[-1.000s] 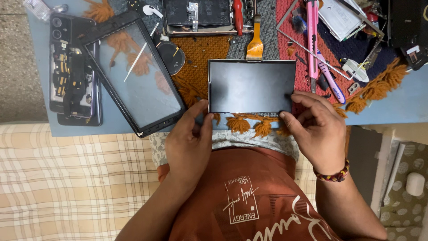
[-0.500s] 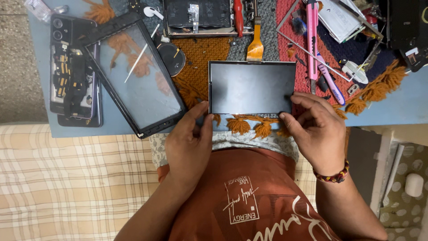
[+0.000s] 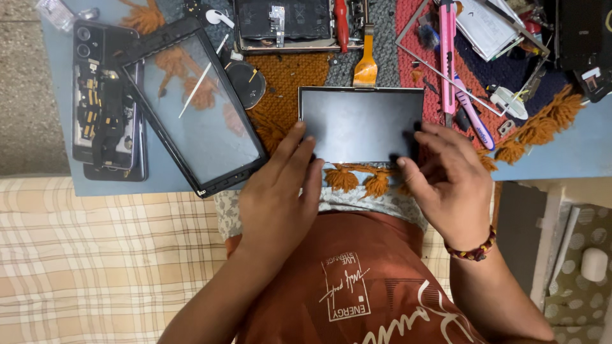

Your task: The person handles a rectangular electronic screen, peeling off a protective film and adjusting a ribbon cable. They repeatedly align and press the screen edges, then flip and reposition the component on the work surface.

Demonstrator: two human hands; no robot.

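A dark rectangular display panel (image 3: pixel 360 124) lies flat on a woven mat with orange tassels (image 3: pixel 287 83). My left hand (image 3: pixel 280 191) rests at the panel's lower left corner, fingertips touching its edge. My right hand (image 3: pixel 446 181), with a beaded bracelet at the wrist, has its fingers spread over the lower right corner and right edge. Both hands press on the panel rather than lift it. An orange flex ribbon (image 3: pixel 365 60) runs from the panel's top edge.
A glass tablet front with a black frame (image 3: pixel 191 105) lies tilted to the left, beside an opened phone body (image 3: pixel 105 102). An opened device (image 3: pixel 287 22), red screwdriver (image 3: pixel 341 25), pink utility knife (image 3: pixel 449 57) and small parts crowd the blue table (image 3: pixel 574 146). A checked cloth (image 3: pixel 95 255) lies below.
My right hand's fingers have spread further over the panel's right corner. My left hand's fingers have slid up to the lower left edge. The panel stays where it was.
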